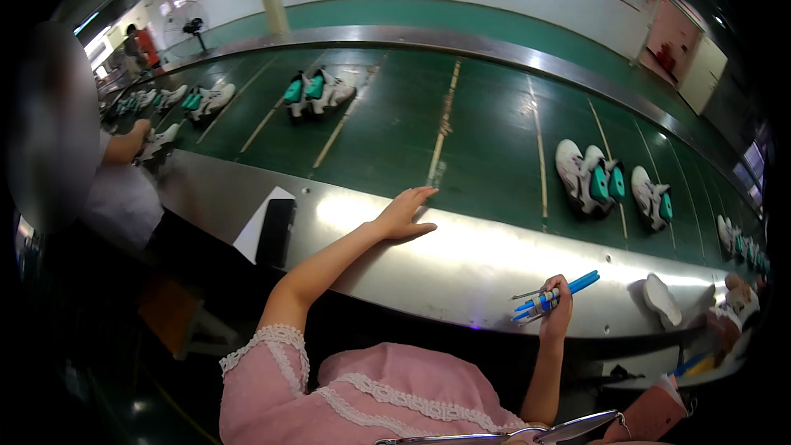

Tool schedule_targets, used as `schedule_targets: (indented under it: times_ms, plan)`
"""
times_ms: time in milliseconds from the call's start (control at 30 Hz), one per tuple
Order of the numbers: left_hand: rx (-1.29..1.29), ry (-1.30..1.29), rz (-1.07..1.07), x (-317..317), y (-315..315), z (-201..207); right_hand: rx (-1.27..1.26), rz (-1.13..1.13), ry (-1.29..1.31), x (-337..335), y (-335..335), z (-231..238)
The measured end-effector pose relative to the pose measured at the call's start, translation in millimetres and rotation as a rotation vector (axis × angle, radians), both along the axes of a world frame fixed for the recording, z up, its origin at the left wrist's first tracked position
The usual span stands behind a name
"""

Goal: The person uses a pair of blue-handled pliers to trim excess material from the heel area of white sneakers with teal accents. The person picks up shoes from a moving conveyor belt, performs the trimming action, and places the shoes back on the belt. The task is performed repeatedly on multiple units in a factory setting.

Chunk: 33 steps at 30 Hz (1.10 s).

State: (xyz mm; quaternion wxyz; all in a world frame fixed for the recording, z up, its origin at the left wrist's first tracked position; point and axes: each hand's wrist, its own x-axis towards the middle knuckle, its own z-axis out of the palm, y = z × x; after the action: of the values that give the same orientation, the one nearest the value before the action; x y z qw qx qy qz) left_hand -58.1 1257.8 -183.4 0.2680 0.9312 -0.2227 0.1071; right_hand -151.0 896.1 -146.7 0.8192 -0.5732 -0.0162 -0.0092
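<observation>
My left hand (405, 215) lies on the metal edge (486, 247) of the conveyor, fingers stretched out toward the green belt (387, 140), holding nothing. My right hand (559, 301) is closed around a bundle of blue pen-like sticks (584, 282) above the same edge. A thin metal tool (527, 293) pokes out beside them on the left. Ahead and to the right, a pair of white sneakers (579, 173) with teal parts sits on the belt. A single similar sneaker (652, 198) stands just beyond that pair.
A black phone (276, 232) rests over white paper (250, 227) on the ledge at left. Another white pair (321, 95) sits further up the belt. A pale shoe piece (662, 300) lies at right. Co-workers' hands (132, 138) show at both sides.
</observation>
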Motion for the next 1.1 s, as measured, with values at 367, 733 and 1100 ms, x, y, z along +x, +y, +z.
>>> schedule_targets:
  times_ms: [367, 733, 1100]
  plan:
    - [-0.476, -0.193, 0.866, 44.2, 191.1, -28.2, 0.162, 0.537, 0.192, 105.5, 65.7, -27.3]
    - [-0.369, -0.258, 0.925, 173.4, 312.0, -14.1, 0.416, 0.716, 0.397, 154.7, 105.1, -65.8]
    - [-0.495, -0.346, 0.956, 219.2, 337.6, -8.8, 0.419, 0.732, 0.511, 153.0, 112.1, -57.3]
